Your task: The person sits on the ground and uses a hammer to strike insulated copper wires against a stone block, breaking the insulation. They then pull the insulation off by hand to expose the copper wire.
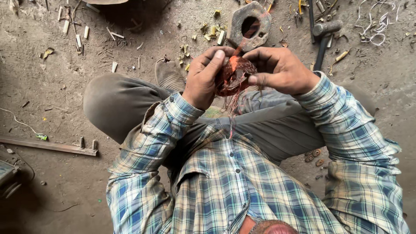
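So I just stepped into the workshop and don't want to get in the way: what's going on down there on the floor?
A person in a plaid shirt sits on the dirt floor, holding a bundle of reddish copper wire in both hands. The left hand and right hand grip it from either side, loose strands hanging down. A metal ring plate and a hammer lie just beyond.

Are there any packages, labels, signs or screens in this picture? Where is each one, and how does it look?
None can be made out with certainty.
Small green scrap: on the dirt floor at left, beside a metal bar; it may be a wrapper, too small to tell.
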